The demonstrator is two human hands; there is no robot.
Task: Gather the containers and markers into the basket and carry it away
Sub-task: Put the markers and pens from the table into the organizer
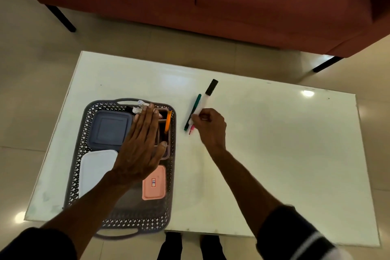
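A grey lattice basket (pixel 77 164) lies on the left of the white table (pixel 274 143). In it sit a blue-grey lidded container (pixel 109 129), a white one (pixel 95 169), a pink one (pixel 153 183) and a brown organiser with an orange marker (pixel 168 121) and white markers (pixel 140 106). My left hand (pixel 141 148) hovers flat over the basket, fingers spread, holding nothing. My right hand (pixel 210 126) is closed on a white marker with a black cap (pixel 207 97). A green pen (pixel 193 112) and a pink pen (pixel 191 130) lie at its fingers; whether they are gripped is unclear.
A reddish-brown sofa (pixel 253 2) with black legs stands beyond the table's far edge. Tiled floor surrounds the table. My feet (pixel 190 247) are at the near edge, where the basket's handle (pixel 116 235) overhangs.
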